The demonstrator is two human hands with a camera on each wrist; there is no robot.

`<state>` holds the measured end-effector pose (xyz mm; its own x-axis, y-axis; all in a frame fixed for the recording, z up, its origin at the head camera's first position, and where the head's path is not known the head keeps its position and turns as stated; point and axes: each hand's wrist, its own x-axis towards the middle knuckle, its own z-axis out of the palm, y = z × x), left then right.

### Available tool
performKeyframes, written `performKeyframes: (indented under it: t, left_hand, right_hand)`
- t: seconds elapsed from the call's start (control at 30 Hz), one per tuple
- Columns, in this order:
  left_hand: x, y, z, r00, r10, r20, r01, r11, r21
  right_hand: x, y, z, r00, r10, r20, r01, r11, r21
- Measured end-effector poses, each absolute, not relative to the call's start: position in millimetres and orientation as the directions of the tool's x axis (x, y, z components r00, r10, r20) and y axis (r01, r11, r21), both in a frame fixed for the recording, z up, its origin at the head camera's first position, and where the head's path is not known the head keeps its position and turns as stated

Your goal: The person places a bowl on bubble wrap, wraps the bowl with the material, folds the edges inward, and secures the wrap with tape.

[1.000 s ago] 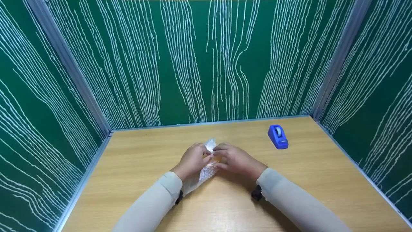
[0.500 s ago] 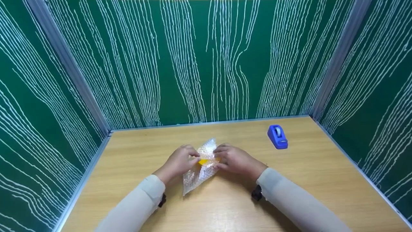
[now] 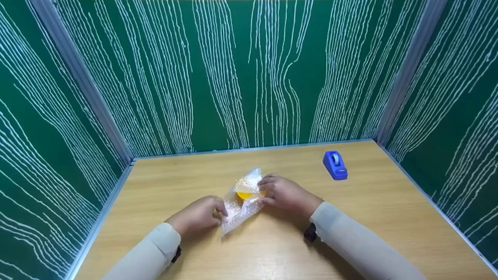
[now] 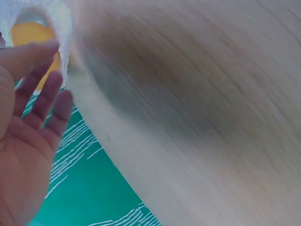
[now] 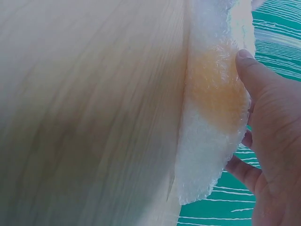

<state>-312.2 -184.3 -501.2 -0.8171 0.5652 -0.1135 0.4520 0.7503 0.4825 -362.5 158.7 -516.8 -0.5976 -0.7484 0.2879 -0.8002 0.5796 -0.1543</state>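
A sheet of clear bubble wrap (image 3: 234, 210) lies slantwise on the table, its right part folded over a yellow round-edged object (image 3: 244, 195). The object's yellow side (image 4: 32, 34) also shows in the left wrist view; its kind stays hidden by the wrap. My right hand (image 3: 286, 193) holds the folded side, the thumb pressing on the wrap and the fingers along its far edge in the right wrist view. By the wrap's near left edge is my left hand (image 3: 200, 214), with its thumb and fingers apart and loosely bent in the left wrist view.
A blue tape dispenser (image 3: 335, 165) with a roll in it stands at the back right of the wooden table (image 3: 163, 179). Green walls (image 3: 218, 77) with white wavy lines enclose the table at the back and both sides.
My left hand has left the folded middle and moved left and nearer to me, uncovering the wrap and part of the yellow object. My right hand stays in place.
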Motion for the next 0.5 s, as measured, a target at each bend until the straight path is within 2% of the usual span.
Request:
performKeyframes:
  t: [0.13,0.5]
  left_hand:
    - [-308.6,-184.3,-500.9,-0.801,0.576,-0.161,0.446,0.755,0.482]
    - [-307.8,-177.0,-506.6,-0.783,0.601,-0.16,0.485,0.751,0.448]
  right_hand:
    - [-362.7,158.8,-517.9,-0.604,-0.748,0.275,-0.796,0.584,-0.16]
    - [-361.4,162.0,-518.0,-0.636,-0.731,0.248,-0.772,0.605,-0.195]
